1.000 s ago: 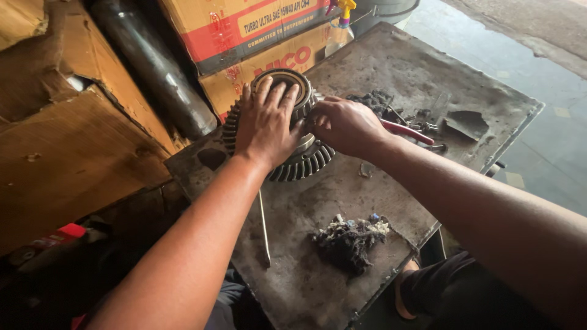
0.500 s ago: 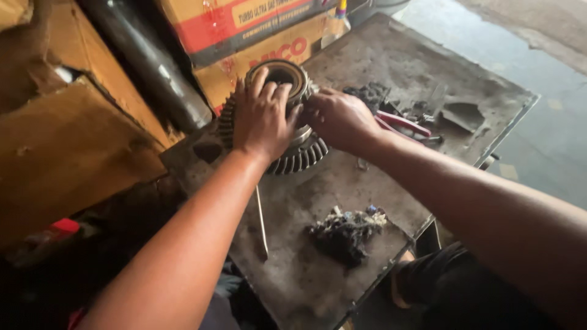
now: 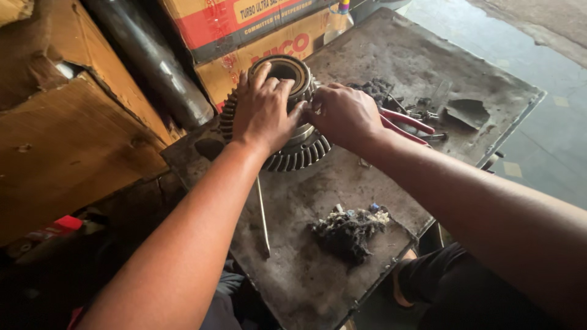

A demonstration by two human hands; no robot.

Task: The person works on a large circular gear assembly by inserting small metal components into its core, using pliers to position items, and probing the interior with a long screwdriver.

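Steel toothed ring gear (image 3: 299, 153) under left hand (image 3: 264, 113) & right hand (image 3: 345, 116).

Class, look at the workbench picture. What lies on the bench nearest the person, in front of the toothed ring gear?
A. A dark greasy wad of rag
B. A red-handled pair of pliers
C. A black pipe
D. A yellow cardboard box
A: the dark greasy wad of rag lies on the bench nearest the person, while both hands rest on the ring gear farther back.
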